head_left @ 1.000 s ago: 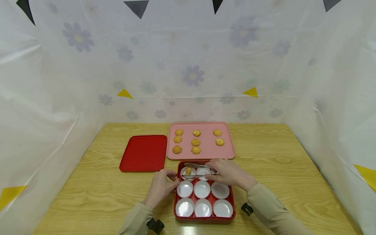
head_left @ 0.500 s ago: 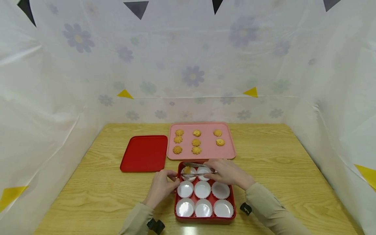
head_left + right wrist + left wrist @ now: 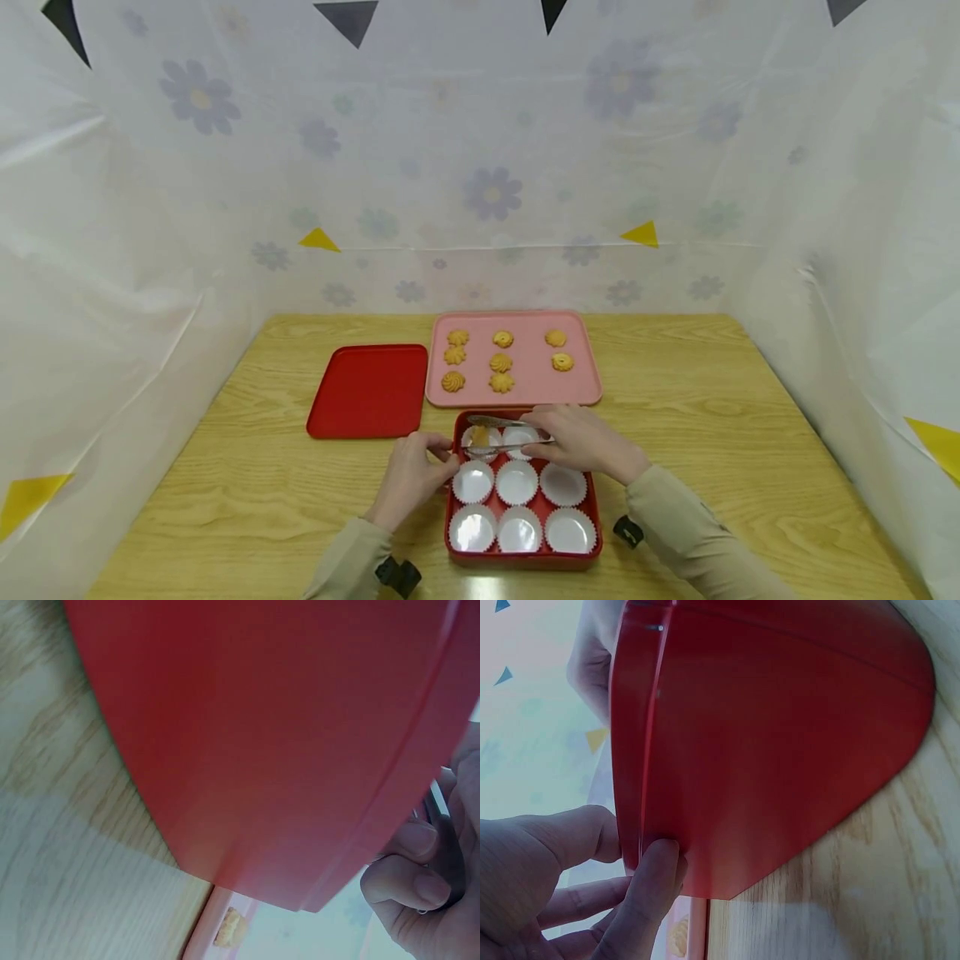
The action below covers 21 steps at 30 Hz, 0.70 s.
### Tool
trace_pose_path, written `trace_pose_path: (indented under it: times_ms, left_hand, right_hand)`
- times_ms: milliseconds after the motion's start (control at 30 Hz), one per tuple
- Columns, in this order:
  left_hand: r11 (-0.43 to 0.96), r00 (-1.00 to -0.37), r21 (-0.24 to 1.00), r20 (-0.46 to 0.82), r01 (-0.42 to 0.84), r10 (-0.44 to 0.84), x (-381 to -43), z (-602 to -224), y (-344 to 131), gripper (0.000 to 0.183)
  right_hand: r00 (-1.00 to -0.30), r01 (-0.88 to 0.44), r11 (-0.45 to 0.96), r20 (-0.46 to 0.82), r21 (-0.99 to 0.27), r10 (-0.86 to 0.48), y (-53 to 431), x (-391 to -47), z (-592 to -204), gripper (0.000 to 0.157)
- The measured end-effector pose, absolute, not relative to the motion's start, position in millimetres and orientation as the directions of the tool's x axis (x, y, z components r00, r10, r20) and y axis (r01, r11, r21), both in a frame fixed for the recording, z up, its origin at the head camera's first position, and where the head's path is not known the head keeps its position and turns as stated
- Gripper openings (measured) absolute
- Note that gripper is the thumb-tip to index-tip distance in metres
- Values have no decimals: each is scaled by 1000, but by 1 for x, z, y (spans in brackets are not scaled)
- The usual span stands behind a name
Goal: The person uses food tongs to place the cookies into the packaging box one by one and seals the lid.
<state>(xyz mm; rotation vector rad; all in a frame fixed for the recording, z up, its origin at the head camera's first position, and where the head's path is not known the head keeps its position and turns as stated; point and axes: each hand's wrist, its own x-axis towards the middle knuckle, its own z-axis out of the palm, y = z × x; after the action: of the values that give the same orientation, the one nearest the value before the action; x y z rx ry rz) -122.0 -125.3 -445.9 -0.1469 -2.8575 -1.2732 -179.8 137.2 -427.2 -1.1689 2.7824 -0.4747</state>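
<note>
Tongs of silvery metal gripped by right hand | left hand pinches rectangular red box | best free golden cookie low in far-left round white paper cup

this looks like a small staged booth, perhaps a recording corner in a lab, more than a lived-in room. creased white plastic sheeting, printed with pale purple and green flowers, walls off the back and both sides of a rectangular, pale yellow wood-grain table. flat yellow triangles and black and grey ones dot the sheeting. golden-brown, ridged round cookies lend a faint kitchen touch.
</note>
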Motion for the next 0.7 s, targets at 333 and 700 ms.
trace_pose_path:
  times_ms: [333, 700]
  left_hand:
    - [667, -996, 739, 50, 91, 81, -123, -446, -126, 21]
    - [669, -995, 738, 38, 87, 87, -123, -447, -127, 22]
  right_hand:
    - [-700, -682, 653, 36, -329, -713, 140, -180, -422, 22]
    - [-709, -674, 670, 14, -311, -706, 137, -179, -423, 30]
